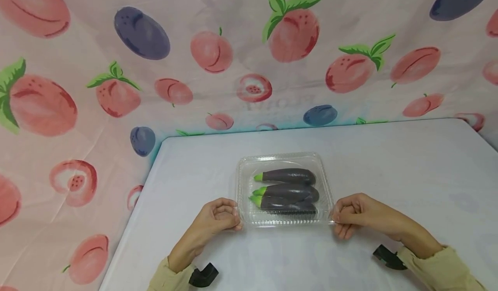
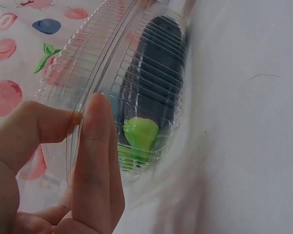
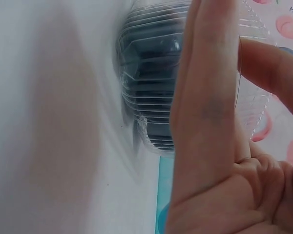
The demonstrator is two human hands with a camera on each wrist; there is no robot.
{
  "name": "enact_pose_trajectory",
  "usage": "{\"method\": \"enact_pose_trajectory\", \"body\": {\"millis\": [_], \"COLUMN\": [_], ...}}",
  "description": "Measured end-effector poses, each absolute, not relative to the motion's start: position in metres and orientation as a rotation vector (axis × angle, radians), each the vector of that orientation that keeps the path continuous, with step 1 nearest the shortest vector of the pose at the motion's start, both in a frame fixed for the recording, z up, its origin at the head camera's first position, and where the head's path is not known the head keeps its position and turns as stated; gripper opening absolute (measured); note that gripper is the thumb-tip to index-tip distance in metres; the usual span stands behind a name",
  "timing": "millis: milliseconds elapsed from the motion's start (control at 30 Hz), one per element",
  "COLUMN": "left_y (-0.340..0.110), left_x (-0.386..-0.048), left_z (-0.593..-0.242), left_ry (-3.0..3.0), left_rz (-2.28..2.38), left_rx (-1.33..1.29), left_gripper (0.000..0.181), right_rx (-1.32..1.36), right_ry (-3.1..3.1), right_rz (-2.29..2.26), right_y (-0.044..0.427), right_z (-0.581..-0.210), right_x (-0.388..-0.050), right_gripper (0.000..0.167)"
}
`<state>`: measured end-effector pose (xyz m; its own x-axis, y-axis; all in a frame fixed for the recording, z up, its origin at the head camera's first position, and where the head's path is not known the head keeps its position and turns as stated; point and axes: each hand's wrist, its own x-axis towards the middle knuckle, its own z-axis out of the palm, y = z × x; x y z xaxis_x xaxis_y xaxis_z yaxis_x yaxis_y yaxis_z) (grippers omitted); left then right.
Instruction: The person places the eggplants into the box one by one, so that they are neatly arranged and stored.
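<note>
A clear plastic clamshell box [image 1: 284, 159] with a ribbed edge sits on the table, its lid down over several dark eggplants [image 1: 289, 192] with green stem ends. My left hand [image 1: 218, 217] pinches the near left corner of the rim between thumb and fingers. At the near right corner, my right hand [image 1: 355, 217] pinches the rim the same way. In the left wrist view, an eggplant [image 2: 158, 73] shows through the ribbed side wall. Dark eggplant ends [image 3: 151, 73] press near the wall in the right wrist view, partly hidden by fingers [image 3: 205, 107].
A white tabletop [image 1: 186, 165] spreads around the box. Behind and to the left hangs a pink cloth [image 1: 233, 5] printed with peaches and blue fruit. Black wrist mounts [image 1: 204, 276] stick out from both beige sleeves [image 1: 443, 267].
</note>
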<state>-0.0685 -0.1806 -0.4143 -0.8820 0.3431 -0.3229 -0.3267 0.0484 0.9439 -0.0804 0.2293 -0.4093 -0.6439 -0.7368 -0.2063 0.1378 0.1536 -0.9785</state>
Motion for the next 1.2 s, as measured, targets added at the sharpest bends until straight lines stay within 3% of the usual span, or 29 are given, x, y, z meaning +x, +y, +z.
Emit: {"method": "enact_pose_trajectory", "body": {"millis": [600, 1200], "left_y": [-0.1764, -0.1724], "left_x": [-0.0691, -0.0708], "left_z": [-0.41, -0.4102], "left_ry": [1.854, 1.877], "left_rz": [1.859, 1.859], "left_rx": [-0.003, -0.036], "left_gripper": [0.051, 0.048], "right_rx": [-0.595, -0.589], "right_ry": [1.695, 1.666], "right_rz": [-1.583, -1.638], "right_y": [0.2303, 0.2321], "right_z": [-0.4096, -0.4158], "right_x": [-0.083, -0.0853], "right_gripper": [0.03, 0.017]}}
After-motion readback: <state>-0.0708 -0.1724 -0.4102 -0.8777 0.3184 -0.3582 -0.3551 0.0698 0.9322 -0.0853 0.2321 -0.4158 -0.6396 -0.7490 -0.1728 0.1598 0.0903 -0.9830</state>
